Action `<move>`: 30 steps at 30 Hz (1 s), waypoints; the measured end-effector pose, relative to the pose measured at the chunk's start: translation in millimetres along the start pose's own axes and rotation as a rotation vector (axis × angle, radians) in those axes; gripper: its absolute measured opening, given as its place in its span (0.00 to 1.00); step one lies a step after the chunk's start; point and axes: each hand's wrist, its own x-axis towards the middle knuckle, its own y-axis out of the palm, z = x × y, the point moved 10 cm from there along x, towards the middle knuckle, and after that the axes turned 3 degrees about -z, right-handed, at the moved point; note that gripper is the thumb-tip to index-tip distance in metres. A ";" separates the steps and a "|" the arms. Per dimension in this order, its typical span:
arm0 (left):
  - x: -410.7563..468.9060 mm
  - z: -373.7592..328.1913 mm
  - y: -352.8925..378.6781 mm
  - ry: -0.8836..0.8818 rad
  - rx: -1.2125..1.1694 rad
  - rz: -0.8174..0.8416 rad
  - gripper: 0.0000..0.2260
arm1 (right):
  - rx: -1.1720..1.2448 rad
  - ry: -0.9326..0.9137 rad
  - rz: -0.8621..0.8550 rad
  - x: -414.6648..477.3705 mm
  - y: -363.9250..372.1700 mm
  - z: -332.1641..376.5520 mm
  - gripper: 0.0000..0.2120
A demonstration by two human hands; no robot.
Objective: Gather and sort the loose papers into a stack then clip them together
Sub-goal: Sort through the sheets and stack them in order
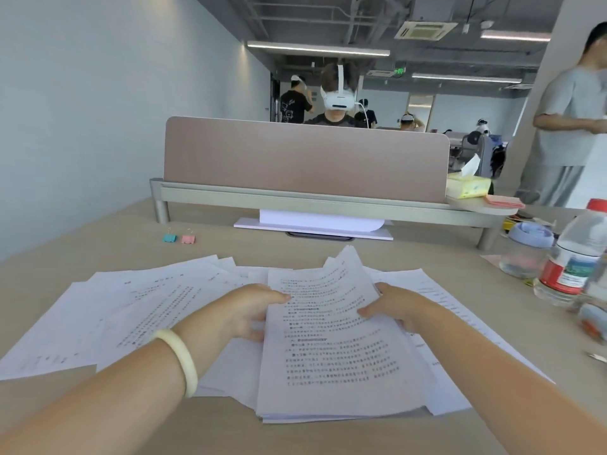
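Note:
A stack of printed papers lies in front of me on the desk, its sheets slightly fanned at the far end. My left hand grips the stack's left edge, thumb on top. On the stack's right edge my right hand holds it the same way. More loose printed sheets spread out to the left, and others show under and right of the stack. A teal binder clip and a pink binder clip sit side by side at the far left of the desk.
A desk divider crosses the back, with a white ream of paper under its rail. A water bottle, a lidded jar and small clutter stand at the right. A tissue box sits on the rail. People are beyond.

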 end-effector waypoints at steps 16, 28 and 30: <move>14.7 7.3 -7.7 0.086 0.105 -0.037 0.31 | 0.174 0.019 -0.022 -0.7 -3.6 -3.3 0.41; 29.1 26.3 -45.2 0.270 1.306 -0.125 0.27 | -0.264 -0.119 -0.308 -10.1 -61.1 16.8 0.09; 29.4 26.8 -46.4 0.279 1.316 -0.100 0.28 | -0.215 -0.141 -0.306 -19.9 -78.0 18.5 0.09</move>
